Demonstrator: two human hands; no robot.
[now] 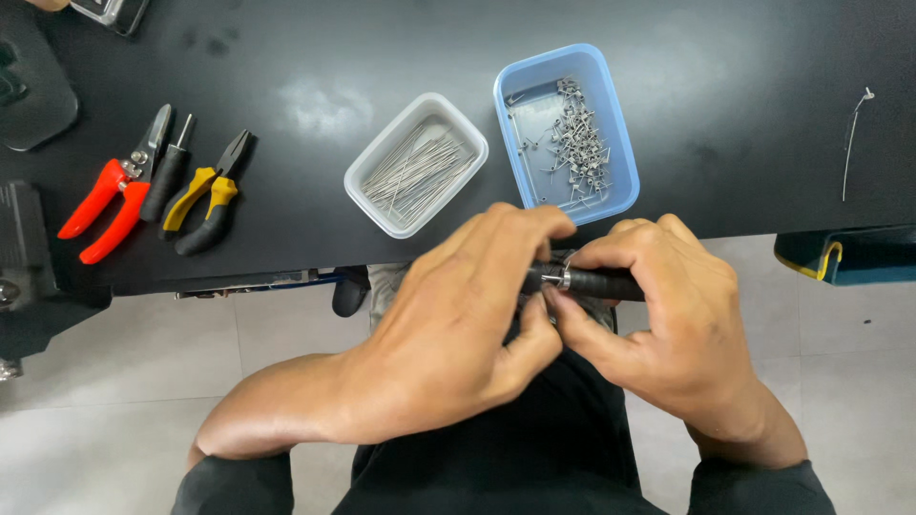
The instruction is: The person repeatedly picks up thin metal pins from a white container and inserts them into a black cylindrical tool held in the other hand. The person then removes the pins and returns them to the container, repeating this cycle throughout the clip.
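Hands meet just off the black table's (286,57) near edge: left hand (458,324) and right hand (658,324) both pinch a slim black, metal-collared tool (596,282), below the blue tray (611,114) of bent wire.

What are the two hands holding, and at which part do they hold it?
Both hold a black rod-shaped tool. The right hand wraps its dark handle; the left hand pinches the end by the metal collar. What the left fingertips grip there is hidden.

A thin black tool (596,283) with a shiny silver ring lies sideways, off the edge of the dark surface (315,76). Both hands grip it, so most of it is hidden. A tiny wire sticks out by the ring.
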